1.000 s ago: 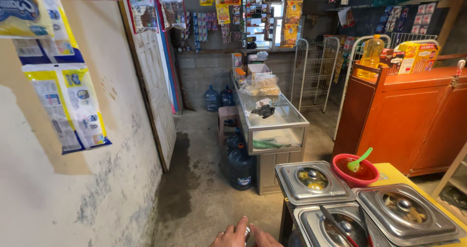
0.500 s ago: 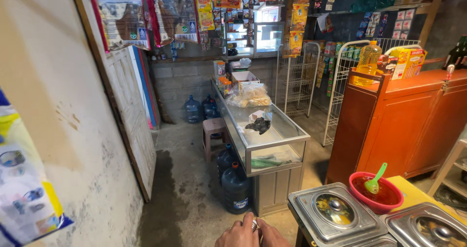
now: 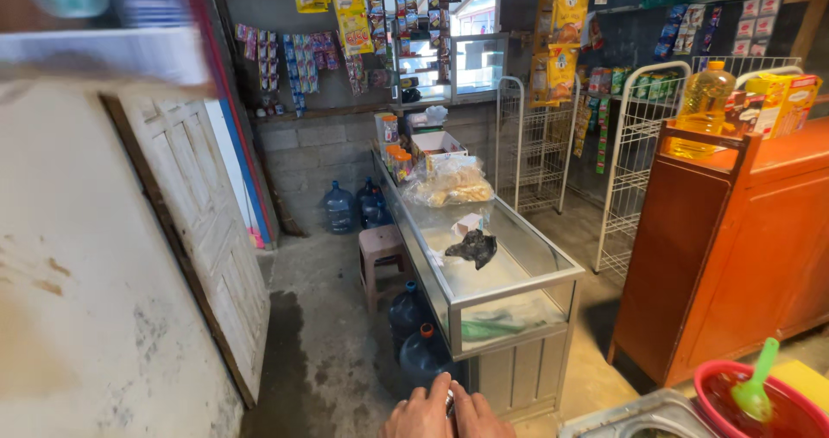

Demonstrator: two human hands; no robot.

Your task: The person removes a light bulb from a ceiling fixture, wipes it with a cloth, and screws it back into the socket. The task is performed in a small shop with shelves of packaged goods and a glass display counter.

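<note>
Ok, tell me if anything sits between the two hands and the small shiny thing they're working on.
Nothing visible does. The left hand and right hand already close around the small metallic object; most of it is hidden.

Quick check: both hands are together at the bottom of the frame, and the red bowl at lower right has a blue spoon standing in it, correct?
Not quite. The spoon in the red bowl is green, not blue, as the head view shows. The rest holds: the left hand and right hand are together at the bottom of the frame.
</note>
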